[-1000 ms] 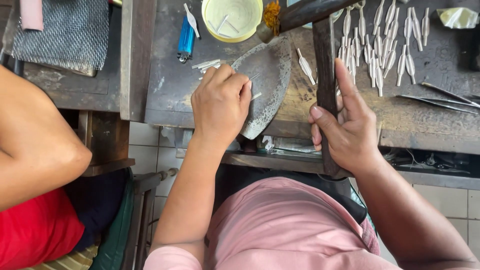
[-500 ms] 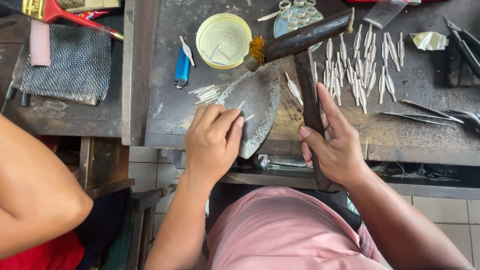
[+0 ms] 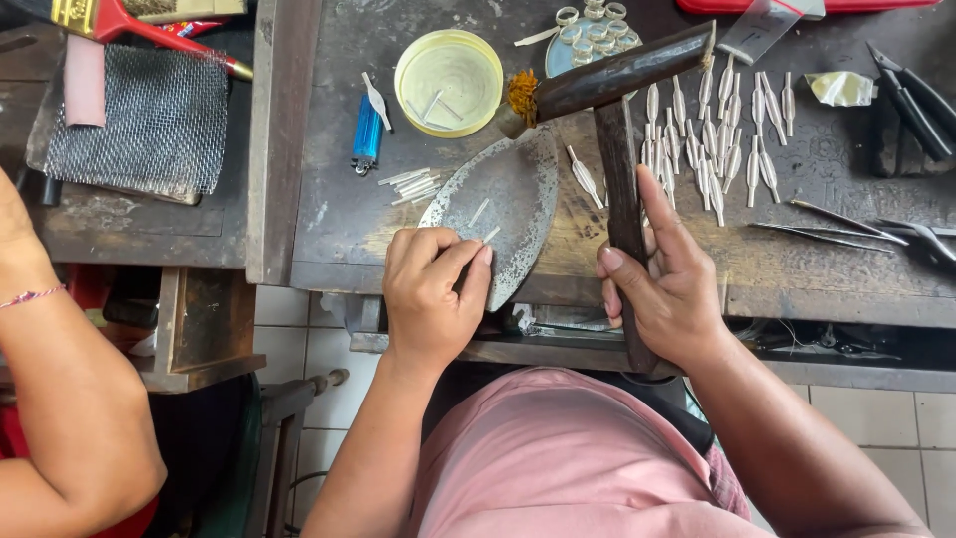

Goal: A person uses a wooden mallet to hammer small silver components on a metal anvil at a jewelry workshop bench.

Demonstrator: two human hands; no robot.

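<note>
**Hammer held over a metal plate at a jeweller's desk**

One dark wooden desk (image 3: 329, 214) is seen from above, with one person in a pink shirt (image 3: 568, 458) seated at its near edge. A second person's arm (image 3: 60, 399) is seen at the left, beside the desk, and touches nothing on it.

One wire mesh pad (image 3: 139, 120) lies on the lower shelf at the far left corner. One leaf-shaped metal plate (image 3: 513, 204) rests near the middle of the near edge, its point overhanging that edge a little. One hammer (image 3: 617, 149) is held upright above the desk, its dark head (image 3: 622, 72) close to the far edge and its handle running toward the near edge. One round yellow dish (image 3: 448, 68) stands near the far edge, with one blue lighter (image 3: 366, 134) just beside it on the left.

The right hand (image 3: 667, 284) is closed around the hammer handle, the index finger stretched along it. The left hand (image 3: 433, 294) lies at the near edge, touching the plate; its fingers are curled and pinched together on a thin silver strip (image 3: 490, 237) at the plate's rim. One more strip (image 3: 479, 211) lies on the plate.

About twenty-five small silver leaf pieces (image 3: 717, 139) are spread in rows toward the far right corner; an exact count cannot be told. About six loose strips (image 3: 413, 184) lie beside the plate on the left. Two tweezers (image 3: 836, 229) lie at the right edge.
</note>
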